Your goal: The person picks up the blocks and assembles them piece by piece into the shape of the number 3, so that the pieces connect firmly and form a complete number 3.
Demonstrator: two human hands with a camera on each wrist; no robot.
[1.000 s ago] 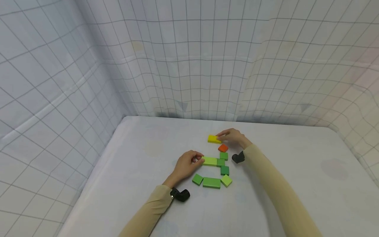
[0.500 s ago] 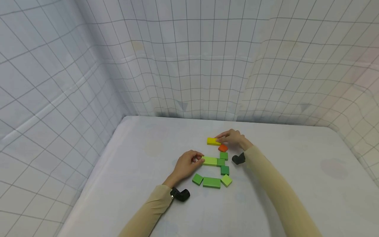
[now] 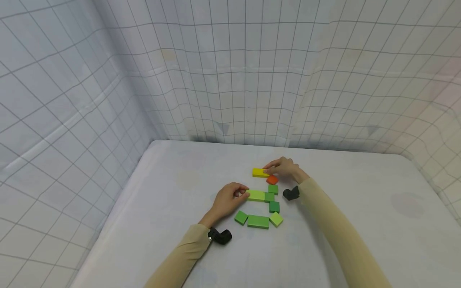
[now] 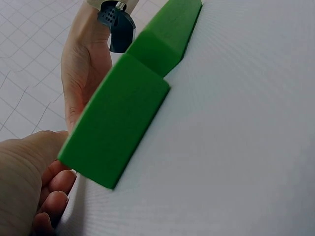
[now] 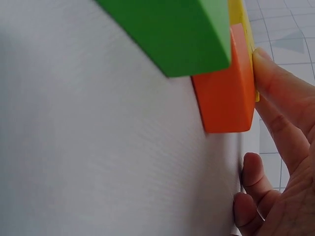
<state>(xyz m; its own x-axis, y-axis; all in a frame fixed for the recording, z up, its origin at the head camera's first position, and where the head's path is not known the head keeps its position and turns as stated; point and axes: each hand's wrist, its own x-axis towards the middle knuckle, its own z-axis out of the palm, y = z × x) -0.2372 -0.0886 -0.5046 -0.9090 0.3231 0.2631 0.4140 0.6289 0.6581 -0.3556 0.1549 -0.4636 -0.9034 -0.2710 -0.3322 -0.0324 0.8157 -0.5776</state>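
Note:
My right hand (image 3: 284, 166) pinches the right end of a yellow rectangular block (image 3: 258, 172) at the top of a figure laid out in flat blocks. Just below it lies an orange block (image 3: 272, 180), set at an angle; in the right wrist view this orange block (image 5: 224, 103) stands in front of the yellow block (image 5: 237, 11). My left hand (image 3: 227, 200) holds the left end of a lime rectangular block (image 3: 256, 195) between thumb and fingers. In the left wrist view a green block (image 4: 115, 120) hides that grip.
Small green blocks (image 3: 273, 189) run down the right side of the figure. Along its bottom lie a tilted green block (image 3: 241, 217), a long green block (image 3: 258, 222) and a tilted lime block (image 3: 276, 219). A gridded white curtain (image 3: 252, 80) rises behind the white table (image 3: 173, 176).
My right hand has brought the yellow block slightly nearer, down to the orange block. The left hand stays at the lime block. The view has shifted very slightly.

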